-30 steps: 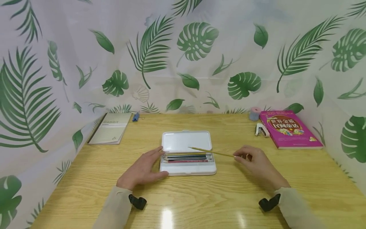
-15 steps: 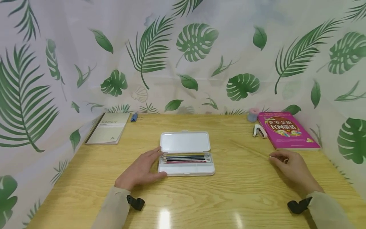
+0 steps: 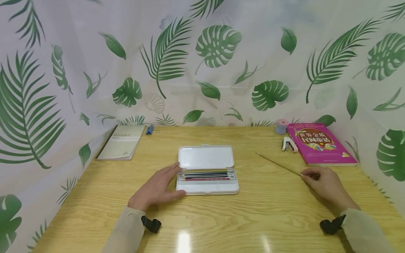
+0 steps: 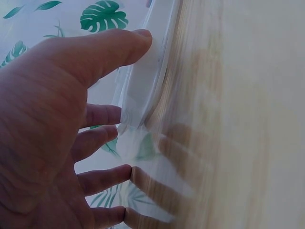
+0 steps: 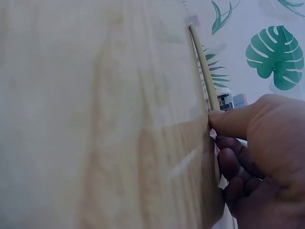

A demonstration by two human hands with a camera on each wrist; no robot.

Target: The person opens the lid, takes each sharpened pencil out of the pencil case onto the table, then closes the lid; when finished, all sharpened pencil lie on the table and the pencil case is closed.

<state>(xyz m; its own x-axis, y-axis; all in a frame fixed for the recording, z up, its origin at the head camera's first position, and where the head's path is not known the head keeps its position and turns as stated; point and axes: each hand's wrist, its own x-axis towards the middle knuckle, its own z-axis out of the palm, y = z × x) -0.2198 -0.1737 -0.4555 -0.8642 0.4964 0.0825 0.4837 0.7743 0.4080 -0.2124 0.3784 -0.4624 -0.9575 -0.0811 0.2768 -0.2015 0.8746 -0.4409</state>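
Observation:
My left hand (image 3: 156, 188) rests at the left end of an open white pencil case (image 3: 207, 190), fingers fairly straight and spread. In the left wrist view the thumb (image 4: 131, 46) lies against the case's front side, with other fingertips near its end. Several pencils (image 3: 205, 174) lie side by side in the tray, and the lid is folded back. Off to the right, my right hand (image 3: 326, 182) pinches a yellow pencil (image 3: 277, 163) by its rear end between thumb and fingers. The pencil slants to the back left, close to the tabletop, as the right wrist view also shows.
On the wooden table (image 3: 246, 218), a notebook (image 3: 121, 142) and a blue binder clip (image 3: 150, 129) lie at the back left. At the back right are a pink book (image 3: 322, 153), a small white stapler (image 3: 289, 144) and a pink-and-blue cylinder (image 3: 281, 126). A leaf-patterned cloth stands behind.
My right hand has moved right with the yellow pencil, from above the case to the table beside it, and the pencil now lies lower. The left hand has stayed at the case.

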